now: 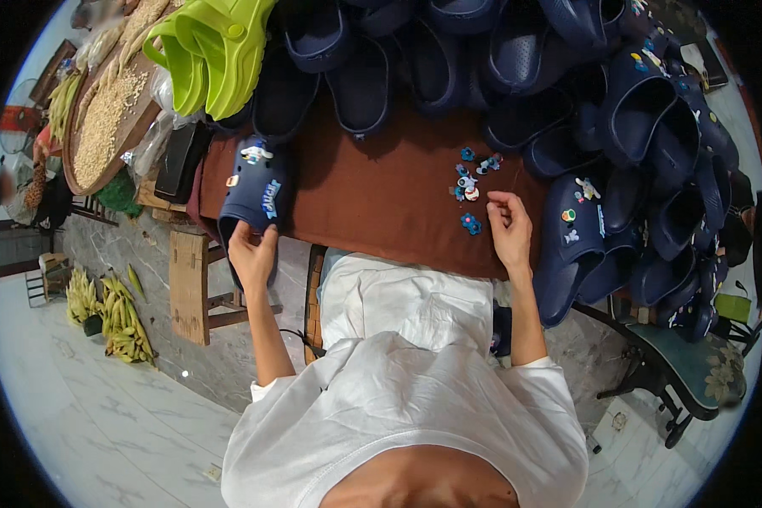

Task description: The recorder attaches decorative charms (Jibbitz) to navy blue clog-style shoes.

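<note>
A navy clog (pixel 250 190) stands at the left of the brown cloth, with several shoe charms set in its upper. My left hand (pixel 252 252) grips the rim of its opening, thumb and fingers closed on the edge. To the right, my right hand (pixel 510 227) hovers by a loose group of charms, its fingers bent and slightly apart, with nothing visible in them. Among these charms are a blue flower charm (pixel 471 223) and a white and blue figure charm (pixel 464 184). Another decorated navy clog (pixel 571 229) lies just right of my right hand.
Navy clogs (pixel 516 51) are piled along the far and right sides of the brown cloth (pixel 372 203). Lime-green clogs (pixel 216 55) rest at the far left, near a round tray (pixel 102 127) of pale kernels. A wooden stool (pixel 189 288) and corn cobs (pixel 125 322) are at left; a chair (pixel 681 364) is at right.
</note>
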The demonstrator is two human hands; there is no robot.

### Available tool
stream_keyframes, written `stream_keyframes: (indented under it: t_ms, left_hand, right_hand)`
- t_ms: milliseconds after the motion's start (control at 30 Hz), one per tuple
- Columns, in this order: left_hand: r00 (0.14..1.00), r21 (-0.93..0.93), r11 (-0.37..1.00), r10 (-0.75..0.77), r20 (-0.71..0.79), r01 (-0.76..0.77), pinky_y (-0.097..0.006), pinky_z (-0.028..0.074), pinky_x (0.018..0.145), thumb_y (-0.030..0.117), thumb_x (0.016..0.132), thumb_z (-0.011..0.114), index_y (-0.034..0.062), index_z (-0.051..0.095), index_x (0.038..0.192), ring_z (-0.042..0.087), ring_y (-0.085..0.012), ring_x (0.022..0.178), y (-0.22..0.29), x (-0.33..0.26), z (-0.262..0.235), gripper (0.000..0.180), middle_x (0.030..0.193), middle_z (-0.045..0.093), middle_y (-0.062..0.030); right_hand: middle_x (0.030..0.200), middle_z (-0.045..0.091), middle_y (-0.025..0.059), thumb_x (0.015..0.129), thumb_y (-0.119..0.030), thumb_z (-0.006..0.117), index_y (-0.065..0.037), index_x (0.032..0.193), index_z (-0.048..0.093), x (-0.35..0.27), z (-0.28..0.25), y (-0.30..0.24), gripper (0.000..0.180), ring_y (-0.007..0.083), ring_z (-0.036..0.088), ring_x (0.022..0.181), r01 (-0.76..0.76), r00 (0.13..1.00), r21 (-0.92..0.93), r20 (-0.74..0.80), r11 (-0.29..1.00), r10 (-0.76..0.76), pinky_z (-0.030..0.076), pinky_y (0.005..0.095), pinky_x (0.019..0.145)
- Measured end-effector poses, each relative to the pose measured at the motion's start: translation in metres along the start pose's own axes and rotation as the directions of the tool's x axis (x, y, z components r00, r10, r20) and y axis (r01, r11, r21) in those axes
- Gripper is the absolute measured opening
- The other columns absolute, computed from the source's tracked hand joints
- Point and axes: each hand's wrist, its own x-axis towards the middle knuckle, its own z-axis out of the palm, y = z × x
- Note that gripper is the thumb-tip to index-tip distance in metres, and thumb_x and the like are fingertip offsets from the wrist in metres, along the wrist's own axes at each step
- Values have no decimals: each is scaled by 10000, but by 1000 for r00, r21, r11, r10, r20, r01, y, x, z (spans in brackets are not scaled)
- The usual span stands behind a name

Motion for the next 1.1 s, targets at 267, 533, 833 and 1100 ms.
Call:
stream_keyframes:
  t_ms: [267, 533, 833, 1100]
  left_hand:
    - [992, 81, 995, -59, 108, 51, -255, 420, 528, 114, 725, 741, -8, 578, 738, 511, -85, 528, 51, -55, 40, 204, 588, 573, -17]
    - [959, -442, 858, -176, 223, 260, -192, 434, 649, 86, 827, 711, -34, 527, 1173, 550, -63, 774, 41, -55, 56, 410, 972, 622, -41]
    - [848, -367, 777, -387, 362, 512, -269, 503, 729, 368, 942, 546, -58, 565, 1074, 633, -149, 829, 36, -44, 17, 446, 959, 648, -92]
    - [782, -45, 968, -172, 598, 247, -265, 489, 604, 305, 944, 571, -11, 660, 765, 601, -126, 620, 65, -35, -18, 374, 704, 653, -23]
  right_hand:
    - [951, 615, 41, 896, -67, 598, -41, 1054, 635, 22, 6, 2, 163, 104, 581, 783, 3, 1000, -17, -5, 1000, -3, 482, 231, 675]
    - [1004, 605, 71, 908, -68, 590, -39, 1070, 630, 22, 8, 11, 170, 130, 595, 824, 43, 999, -27, -7, 999, -43, 499, 246, 692]
    - [977, 601, 47, 897, -38, 585, -36, 1062, 629, 3, 22, -25, 170, 109, 567, 800, 94, 995, -2, -36, 996, -94, 458, 231, 663]
    - [1092, 520, 127, 767, -227, 776, -38, 1255, 485, -47, 105, -101, 598, 229, 604, 846, 184, 851, 160, 468, 970, -239, 513, 347, 730]
